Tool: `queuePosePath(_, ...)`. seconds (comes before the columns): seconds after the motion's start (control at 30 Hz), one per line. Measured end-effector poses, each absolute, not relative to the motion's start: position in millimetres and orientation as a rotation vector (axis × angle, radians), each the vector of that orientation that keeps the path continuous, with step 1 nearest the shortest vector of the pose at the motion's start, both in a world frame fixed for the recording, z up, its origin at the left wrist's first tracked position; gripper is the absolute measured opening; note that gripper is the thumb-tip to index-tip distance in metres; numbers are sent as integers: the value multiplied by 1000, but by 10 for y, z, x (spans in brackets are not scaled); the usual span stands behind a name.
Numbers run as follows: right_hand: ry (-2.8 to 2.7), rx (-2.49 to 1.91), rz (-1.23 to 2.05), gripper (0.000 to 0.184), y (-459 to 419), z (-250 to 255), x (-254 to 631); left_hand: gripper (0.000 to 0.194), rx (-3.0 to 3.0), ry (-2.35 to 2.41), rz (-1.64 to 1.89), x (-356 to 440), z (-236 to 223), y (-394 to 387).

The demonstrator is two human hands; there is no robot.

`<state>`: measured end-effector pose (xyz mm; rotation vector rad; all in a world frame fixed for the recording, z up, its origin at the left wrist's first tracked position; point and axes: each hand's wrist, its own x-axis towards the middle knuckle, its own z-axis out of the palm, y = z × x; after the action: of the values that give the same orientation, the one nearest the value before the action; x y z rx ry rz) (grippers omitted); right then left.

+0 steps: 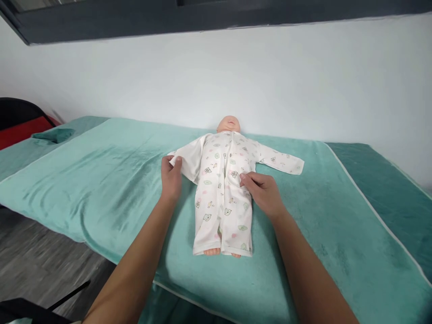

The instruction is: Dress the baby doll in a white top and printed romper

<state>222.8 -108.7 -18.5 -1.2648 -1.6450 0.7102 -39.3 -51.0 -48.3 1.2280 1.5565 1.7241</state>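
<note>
A baby doll (228, 123) lies on its back on a green velvet cover, its head toward the wall and its toes showing at the trouser ends. It wears a white onesie (222, 180) printed with small animals and leaves. My left hand (171, 175) pinches the cuff of the sleeve on the left and holds that sleeve out sideways. At the waist on the right side, my right hand (263, 191) has thumb and forefinger closed on the onesie's fabric. The other sleeve (281, 161) stretches flat to the right. No doll hands show at either cuff.
The green cover (337, 216) spreads over the bed, with a darker green piece (381, 180) at the right. Behind stands a white wall (216, 76) below a dark window frame (135, 20). A black and red chair (23, 121) is at far left.
</note>
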Motion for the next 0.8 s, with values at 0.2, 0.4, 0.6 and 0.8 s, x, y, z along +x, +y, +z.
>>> queuePosePath(0.2, -1613, -1255, 735, 41, -1074, -206, 2234, 10, 2267, 1330, 1301, 109, -55, -772)
queuePosePath(0.4, -1637, -1266, 708, 41, -1079, -188, 2223, 13, 2554, 1282, 1117, 170, -172, -1034)
queuePosePath(0.6, -1635, -1272, 708, 42, -1080, -182, 2219, 14, 2350, 1178, 1272, 127, -245, -1183)
queuePosePath(0.8, -1626, -1260, 716, 42, -1077, -187, 2224, 18, 2182, 1228, 1368, 137, -260, -1133)
